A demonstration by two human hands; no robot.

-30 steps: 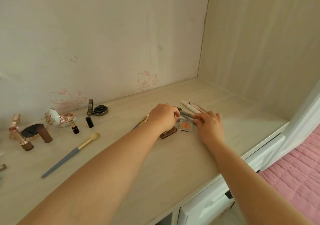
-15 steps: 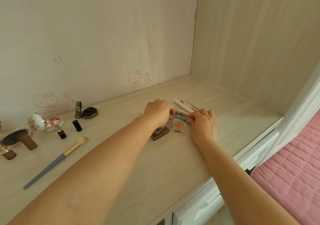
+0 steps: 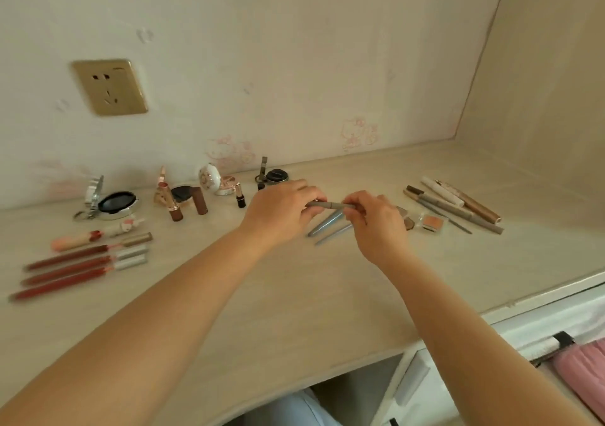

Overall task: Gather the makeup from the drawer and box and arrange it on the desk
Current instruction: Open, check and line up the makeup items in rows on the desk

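Hands, left [image 3: 281, 208] and right [image 3: 376, 217], pinch opposite ends of a grey pencil [image 3: 329, 204] above the surface [image 3: 294, 294].

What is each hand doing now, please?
Left hand: pinches one end of a thin grey pencil.
Right hand: pinches the other end of that pencil.
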